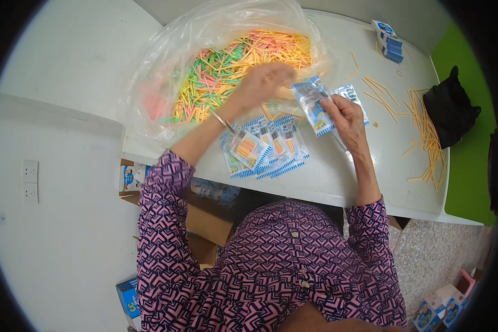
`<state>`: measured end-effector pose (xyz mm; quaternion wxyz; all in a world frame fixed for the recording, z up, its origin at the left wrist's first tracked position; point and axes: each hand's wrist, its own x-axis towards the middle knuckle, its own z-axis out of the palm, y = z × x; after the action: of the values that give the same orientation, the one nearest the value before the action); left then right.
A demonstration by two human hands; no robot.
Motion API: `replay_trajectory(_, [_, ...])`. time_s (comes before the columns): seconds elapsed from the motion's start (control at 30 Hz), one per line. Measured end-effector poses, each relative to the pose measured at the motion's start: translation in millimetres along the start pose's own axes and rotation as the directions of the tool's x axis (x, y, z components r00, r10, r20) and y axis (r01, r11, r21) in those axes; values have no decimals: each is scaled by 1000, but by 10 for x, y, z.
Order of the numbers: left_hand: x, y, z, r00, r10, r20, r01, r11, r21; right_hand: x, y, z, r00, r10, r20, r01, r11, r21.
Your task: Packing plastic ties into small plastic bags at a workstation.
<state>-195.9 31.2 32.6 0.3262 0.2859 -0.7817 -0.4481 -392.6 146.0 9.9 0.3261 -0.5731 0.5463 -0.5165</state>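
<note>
My right hand [347,120] pinches a small clear packet [314,108] with blue-striped ends. The packet is tilted above the white table. Blurred by motion, my left hand [263,82] is just left of the packet's upper end, over the near side of a pile of thin coloured sticks [221,72]; whether its fingers hold anything is hidden by the blur. That pile of pink, green, yellow and orange sticks lies in a large clear plastic bag [155,72]. Below my left wrist, several similar packets [268,146] overlap, with sticks inside. Another packet [355,99] lies partly behind my right hand.
Loose pale-yellow sticks [429,144] are scattered along the table's [382,182] right side, beside a black cloth-like bundle [451,108]. A banded stack of blue-and-white packets [390,44] stands at the back right. A cardboard box [207,224] is under the front edge.
</note>
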Motion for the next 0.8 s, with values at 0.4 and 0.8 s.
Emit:
replay_trajectory(0.4, [588,-899,-834,928,-11,372,-367,137,920,57,129,-77,994,100,-53,-95,993,74])
replay_trajectory(0.8, [987,-880,-889,974,-108,199,-114,529,841,93,160,-114,985,141,-99,-130,985,111])
